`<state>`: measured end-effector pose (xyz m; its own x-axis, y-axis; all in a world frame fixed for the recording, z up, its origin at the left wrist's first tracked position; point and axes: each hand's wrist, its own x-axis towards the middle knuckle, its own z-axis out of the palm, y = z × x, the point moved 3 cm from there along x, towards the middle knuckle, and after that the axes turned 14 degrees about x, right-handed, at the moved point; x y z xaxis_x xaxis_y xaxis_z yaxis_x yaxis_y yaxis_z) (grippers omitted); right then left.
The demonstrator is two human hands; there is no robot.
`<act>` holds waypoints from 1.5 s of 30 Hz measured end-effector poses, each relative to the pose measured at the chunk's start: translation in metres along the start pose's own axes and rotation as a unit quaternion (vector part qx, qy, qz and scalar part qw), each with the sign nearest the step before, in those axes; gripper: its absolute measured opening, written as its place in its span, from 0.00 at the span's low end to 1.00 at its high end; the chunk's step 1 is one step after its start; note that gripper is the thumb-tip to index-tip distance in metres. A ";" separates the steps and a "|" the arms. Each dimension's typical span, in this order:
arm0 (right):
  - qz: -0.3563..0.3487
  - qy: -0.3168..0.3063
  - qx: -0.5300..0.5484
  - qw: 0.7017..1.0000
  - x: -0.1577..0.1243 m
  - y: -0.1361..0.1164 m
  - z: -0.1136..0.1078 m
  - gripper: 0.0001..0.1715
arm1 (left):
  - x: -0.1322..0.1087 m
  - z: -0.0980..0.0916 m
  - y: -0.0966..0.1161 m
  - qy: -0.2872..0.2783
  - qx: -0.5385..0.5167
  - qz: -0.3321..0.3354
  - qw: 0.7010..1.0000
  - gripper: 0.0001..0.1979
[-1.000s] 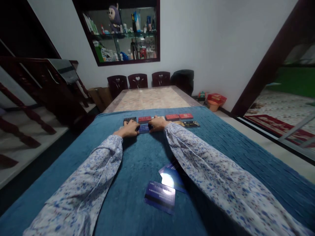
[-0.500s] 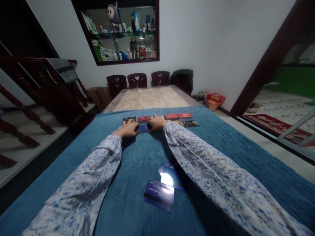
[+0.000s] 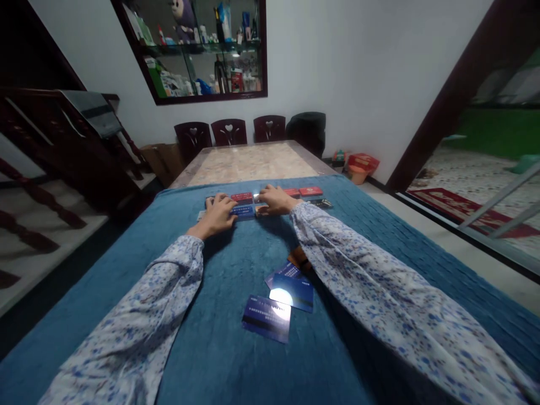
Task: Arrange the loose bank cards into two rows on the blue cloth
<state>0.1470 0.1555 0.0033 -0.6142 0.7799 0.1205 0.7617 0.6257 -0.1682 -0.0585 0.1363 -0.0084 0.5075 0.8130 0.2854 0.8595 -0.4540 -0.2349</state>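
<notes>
Pressing flat, the left hand (image 3: 217,214) spreads open fingers at the blue card (image 3: 243,211); the right hand (image 3: 274,201) touches its other end, finger state unclear.

A cloth (image 3: 236,253) covers the near part of the table (image 3: 248,163). A row of cards (image 3: 310,191) lies along the cloth's far edge. The left hand (image 3: 217,216) and right hand (image 3: 274,201) lie flat on it, with one card (image 3: 243,211) between them. Loose cards (image 3: 266,318) lie near the cloth's middle, just left of the right sleeve (image 3: 358,281). Behind the table's far edge stand chairs (image 3: 228,131).
</notes>
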 end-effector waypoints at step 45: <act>-0.090 0.123 0.127 0.980 -0.193 0.033 0.048 0.24 | -0.030 -0.022 0.166 -0.035 -0.093 0.227 0.969 0.12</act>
<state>0.2812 0.0251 -0.0726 -0.6421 0.6557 0.3972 0.5503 0.7550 -0.3567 0.0706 0.0285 -0.0353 0.8356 0.5346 0.1267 0.5488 -0.8228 -0.1477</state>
